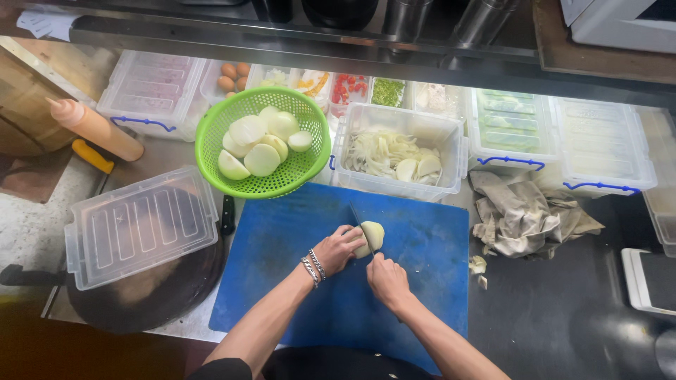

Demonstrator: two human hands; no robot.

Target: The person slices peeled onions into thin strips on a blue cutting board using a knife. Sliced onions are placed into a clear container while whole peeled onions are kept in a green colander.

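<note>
Onion half [372, 236] sits on the blue cutting board [296, 239], near the board's middle, a bit toward its far edge. Left hand [340, 248] curls over the onion's left side, fingers bent and pressing it down; bracelets on that wrist. Right hand [386, 280] is closed around a knife handle, blade [358, 224] angled up over the onion and touching it.

Green basket [211, 151] with peeled onion halves sits just past the board's far left corner. Clear tub [451, 144] with sliced onion strips sits at the board's far edge, right of the basket. Crumpled grey cloth [524, 214] lies off the board's right edge. Clear lid [141, 225] rests left of the board, on a dark round pan [148, 299]. Orange squeeze bottle [95, 128] lies at the worktop's far left. Small onion scraps [479, 266] lie by the board's right edge.
</note>
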